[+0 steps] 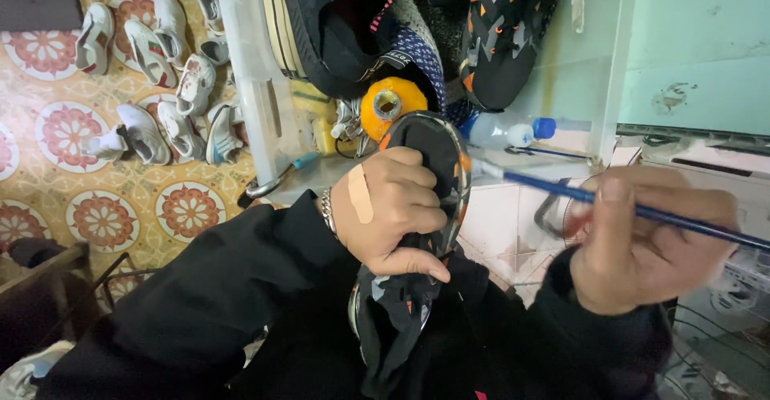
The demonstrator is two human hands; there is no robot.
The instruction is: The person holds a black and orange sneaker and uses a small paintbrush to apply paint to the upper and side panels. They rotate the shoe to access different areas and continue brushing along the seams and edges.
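My left hand, with a plaster on its back and a chain bracelet at the wrist, grips a black shoe with orange marks, held sole edge toward me. My right hand holds a thin blue-handled brush. The brush's tip reaches the shoe's edge near my left fingers. Both arms wear black sleeves.
Several white sneakers lie on the patterned tile floor at the left. An orange thread spool, a plastic bottle with a blue cap and dark bags sit ahead. A pale green wall rises at the right.
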